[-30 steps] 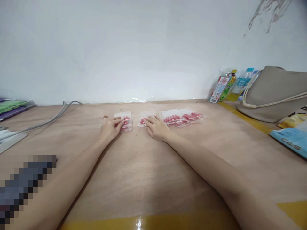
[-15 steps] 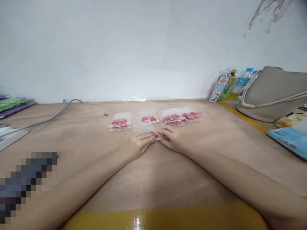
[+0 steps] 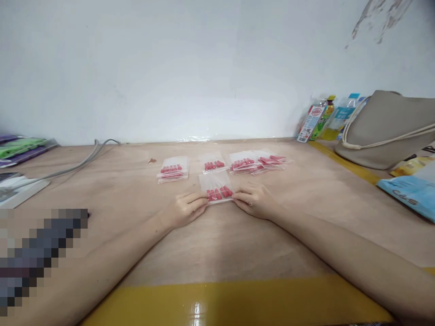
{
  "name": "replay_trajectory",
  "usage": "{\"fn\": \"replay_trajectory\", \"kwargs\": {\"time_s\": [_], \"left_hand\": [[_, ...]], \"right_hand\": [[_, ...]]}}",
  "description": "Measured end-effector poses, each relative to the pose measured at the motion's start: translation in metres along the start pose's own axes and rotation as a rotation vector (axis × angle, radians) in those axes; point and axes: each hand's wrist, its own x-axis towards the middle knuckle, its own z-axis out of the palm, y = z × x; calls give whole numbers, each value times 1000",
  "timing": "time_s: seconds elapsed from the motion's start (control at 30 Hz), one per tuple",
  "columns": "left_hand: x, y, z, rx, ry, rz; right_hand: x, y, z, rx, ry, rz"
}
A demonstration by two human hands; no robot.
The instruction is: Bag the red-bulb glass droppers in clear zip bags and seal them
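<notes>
A small clear plastic bag [image 3: 215, 180] with several red capsule-like pieces [image 3: 219, 193] in a row lies on the table between my hands. My left hand [image 3: 190, 207] pinches its near left corner. At the near right corner, the fingertips of my right hand [image 3: 254, 199] close on the bag's edge. Just behind it lies a similar bag [image 3: 214, 164] of red pieces. A stack of such bags [image 3: 173, 169] is to the left, and overlapping bags [image 3: 243, 163] spread out to the right.
Bottles [image 3: 343, 117] and a drink carton [image 3: 311, 123] stand by the wall at right, beside a grey-beige bag [image 3: 384, 131]. A blue packet [image 3: 408, 197] lies nearer. Grey cables [image 3: 78, 165] and purple-green packages [image 3: 23, 147] are at left. Yellow tape [image 3: 238, 299] runs along the front edge.
My hands have moved apart, each to its own side of the bag. The row of red pieces, mostly covered by my fingers before, now shows, and the bag lies flatter.
</notes>
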Motion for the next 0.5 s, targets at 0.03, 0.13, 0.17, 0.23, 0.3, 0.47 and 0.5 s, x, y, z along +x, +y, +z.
{"fn": "replay_trajectory", "kwargs": {"time_s": [0.03,0.13,0.17,0.23,0.3,0.47,0.5], "left_hand": [[-1,1,-1,21,-3,10],[-1,0,-2,60,-28,15],[-1,0,-2,63,-41,7],[-1,-1,0,60,-70,-17],[0,-3,1,56,-94,-36],[5,-8,4,63,-87,-7],[6,-9,4,74,-81,10]], "right_hand": [[1,0,-1,-33,1,-28],[4,1,-1,-82,-4,-83],[4,0,-2,-83,-3,-88],[3,0,-2,-72,7,-79],[2,0,-2,-60,5,-68],[1,3,-4,-79,-56,-75],[1,3,-4,-91,-60,-71]]}}
